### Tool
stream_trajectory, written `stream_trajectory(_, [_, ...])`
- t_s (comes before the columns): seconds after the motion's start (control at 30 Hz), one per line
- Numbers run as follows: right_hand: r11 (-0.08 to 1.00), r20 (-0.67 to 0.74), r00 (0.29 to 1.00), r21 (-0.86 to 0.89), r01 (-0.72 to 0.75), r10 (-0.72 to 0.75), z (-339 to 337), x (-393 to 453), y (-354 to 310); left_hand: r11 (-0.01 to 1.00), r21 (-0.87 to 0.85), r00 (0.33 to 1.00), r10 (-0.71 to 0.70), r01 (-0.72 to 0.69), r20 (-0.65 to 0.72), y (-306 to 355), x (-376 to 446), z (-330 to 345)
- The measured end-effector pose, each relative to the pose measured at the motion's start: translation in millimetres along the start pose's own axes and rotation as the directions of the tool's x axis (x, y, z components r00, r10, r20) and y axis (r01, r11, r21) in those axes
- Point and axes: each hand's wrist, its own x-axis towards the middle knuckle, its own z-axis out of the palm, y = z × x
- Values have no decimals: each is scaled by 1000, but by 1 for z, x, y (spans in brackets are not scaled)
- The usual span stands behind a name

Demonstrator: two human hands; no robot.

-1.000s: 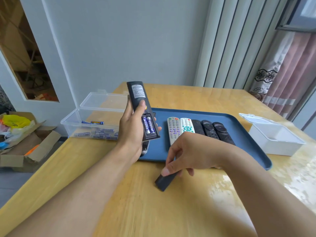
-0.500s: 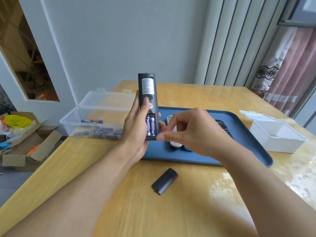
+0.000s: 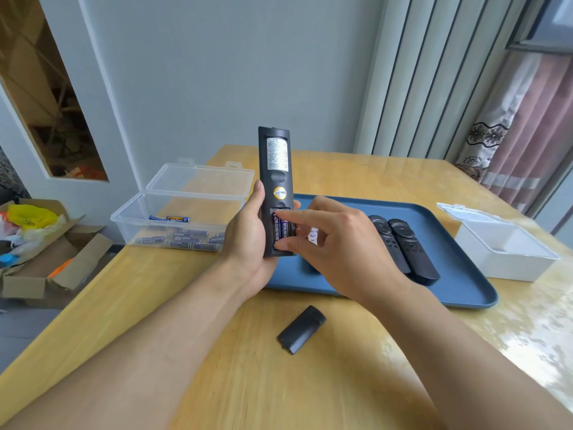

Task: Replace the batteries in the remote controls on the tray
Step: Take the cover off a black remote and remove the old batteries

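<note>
My left hand grips a black remote upright, back side toward me, with its battery compartment uncovered. Two blue batteries sit in the compartment. My right hand reaches in from the right, its index fingertip at the batteries' top end and its thumb at their bottom end. The black battery cover lies on the table in front of the blue tray. Two black remotes lie on the tray; a light-coloured remote shows partly behind my right fingers.
A clear open box with several blue batteries stands at the table's left edge. A white open box stands to the right of the tray. A cardboard box with rubbish sits on the floor at left.
My right hand let go of the battery cover on the table, rose, and came to the battery compartment. My left hand lifted the remote and turned it more upright.
</note>
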Motion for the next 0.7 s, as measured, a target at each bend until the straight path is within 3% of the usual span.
stream_trajectory(0.4, [999,3,1000,38,-25,25,2,1,1,1000,-7,999,-10,10,-33,0,-1,-1])
stream_trajectory(0.7, [999,41,998,-23,49,-48,-1,0,-5,1000,-19,997,23,-25,-70,5,-3,1])
